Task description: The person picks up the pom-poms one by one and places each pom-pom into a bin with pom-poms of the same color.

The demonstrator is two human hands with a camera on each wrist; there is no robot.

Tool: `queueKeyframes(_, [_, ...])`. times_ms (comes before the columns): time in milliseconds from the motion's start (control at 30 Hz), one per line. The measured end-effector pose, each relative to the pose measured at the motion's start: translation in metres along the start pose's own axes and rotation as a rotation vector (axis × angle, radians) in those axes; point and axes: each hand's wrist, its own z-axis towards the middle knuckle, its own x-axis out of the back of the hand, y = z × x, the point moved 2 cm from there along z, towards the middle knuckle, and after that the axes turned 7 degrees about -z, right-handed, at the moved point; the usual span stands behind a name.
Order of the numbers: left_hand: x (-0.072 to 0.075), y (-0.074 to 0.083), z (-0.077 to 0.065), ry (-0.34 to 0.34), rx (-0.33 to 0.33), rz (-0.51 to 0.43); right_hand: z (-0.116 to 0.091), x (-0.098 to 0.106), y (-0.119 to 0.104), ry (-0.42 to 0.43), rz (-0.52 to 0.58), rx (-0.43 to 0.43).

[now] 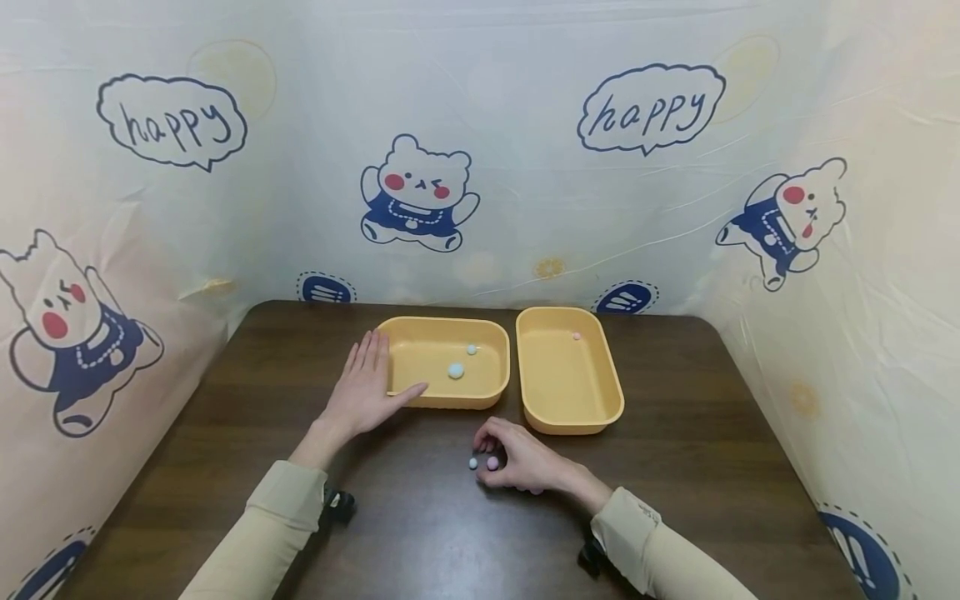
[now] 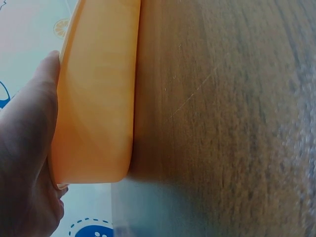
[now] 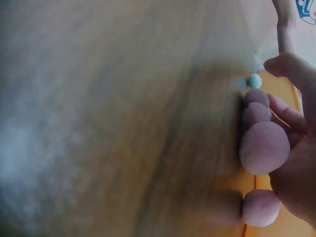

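My left hand rests on the left end of a yellow tray, fingers straight over the rim and thumb along its front edge. Two pale blue balls lie inside that tray. In front of the trays, my right hand is low over the table, thumb and fingers curved apart around a purple-pink ball. A small pale blue ball sits just left of it. The right wrist view shows several pink balls, the largest pink ball beside the palm; from above, the hand mostly hides them.
A second yellow tray stands to the right, turned lengthwise, with a small pink ball near its far end. Both trays stand on a dark wooden table. Behind it hangs a printed curtain.
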Motion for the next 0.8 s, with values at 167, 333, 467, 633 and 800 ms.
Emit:
queueKeyframes(167, [0.001, 0.001, 0.000, -0.008, 0.002, -0.001, 0.001, -0.002, -0.001, -0.003, -0.010, -0.001])
queueKeyframes(333, [0.000, 0.001, 0.000, -0.012, 0.005, 0.003, 0.002, -0.004, 0.000, -0.006, -0.001, 0.012])
queueKeyframes(467, [-0.001, 0.000, 0.000, -0.011, 0.006, 0.007, 0.005, -0.011, 0.013, 0.015, 0.016, 0.050])
queueKeyframes(633, [0.000, 0.000, 0.000, -0.007, 0.004, 0.006, 0.007, -0.026, 0.036, 0.046, -0.002, 0.106])
queueKeyframes(800, [0.000, 0.001, 0.000, -0.004, 0.003, 0.001, 0.008, -0.026, 0.036, 0.059, -0.020, 0.141])
